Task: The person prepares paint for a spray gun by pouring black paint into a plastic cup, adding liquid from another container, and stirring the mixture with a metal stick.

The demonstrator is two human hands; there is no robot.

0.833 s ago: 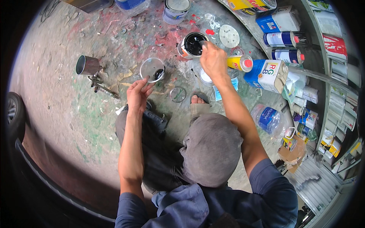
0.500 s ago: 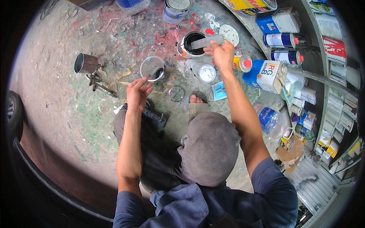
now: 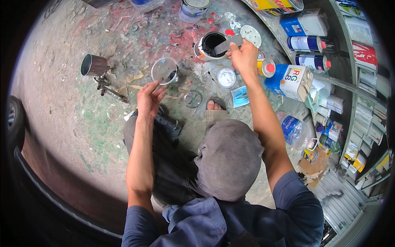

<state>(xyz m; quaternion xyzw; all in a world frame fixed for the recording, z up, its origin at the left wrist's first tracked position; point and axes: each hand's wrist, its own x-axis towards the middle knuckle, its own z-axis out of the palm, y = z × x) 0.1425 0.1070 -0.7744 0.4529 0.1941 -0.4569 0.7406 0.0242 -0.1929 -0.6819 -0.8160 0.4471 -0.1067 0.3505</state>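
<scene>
My left hand (image 3: 150, 97) grips the lower rim of a clear plastic cup (image 3: 163, 65), which tilts above the floor with some black liquid inside. Farther right, a flat grey paint stirrer (image 3: 228, 44) is pinched in my right hand (image 3: 245, 60). Its lower end reaches into the mouth of a paint can (image 3: 200, 52) coated black inside; how deep it goes is hidden. A round silvery lid (image 3: 226, 77) lies on the floor between the can and my foot. Next to it is a blue face mask (image 3: 239, 97), close under my right forearm.
A spray gun with a metal cup (image 3: 94, 66) stands at the left. Solvent tins (image 3: 284, 80), bottles and a large plastic water bottle (image 3: 293, 131) line the right side beside shelving. Another paint can (image 3: 192, 12) is at the far side. A clear round lid (image 3: 193, 99) lies near my foot.
The stirrer has tilted more steeply, and my right hand has shifted slightly right and nearer. The cup is tipped a little differently in my left hand. The whole view has shifted slightly.
</scene>
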